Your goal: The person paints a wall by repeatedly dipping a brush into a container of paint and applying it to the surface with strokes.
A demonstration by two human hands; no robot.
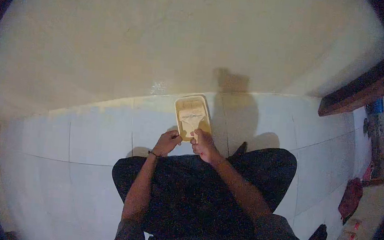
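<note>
A pale yellow tray [191, 96] is lying on the tiled floor [87, 193], at twelve o'clock from the person's folded legs [270, 170] and just short of the wall [163, 35]. The right hand [204, 146], at the tray's five o'clock, is clamping the handle of a paint roller [191, 112], whose head is pointing towards twelve inside the tray. The left hand [169, 142] is curling its fingers at the rim's seven o'clock; whether they are gripping it, one cannot tell.

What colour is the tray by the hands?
The tray looks pale yellow, best seen in the head view.
</note>
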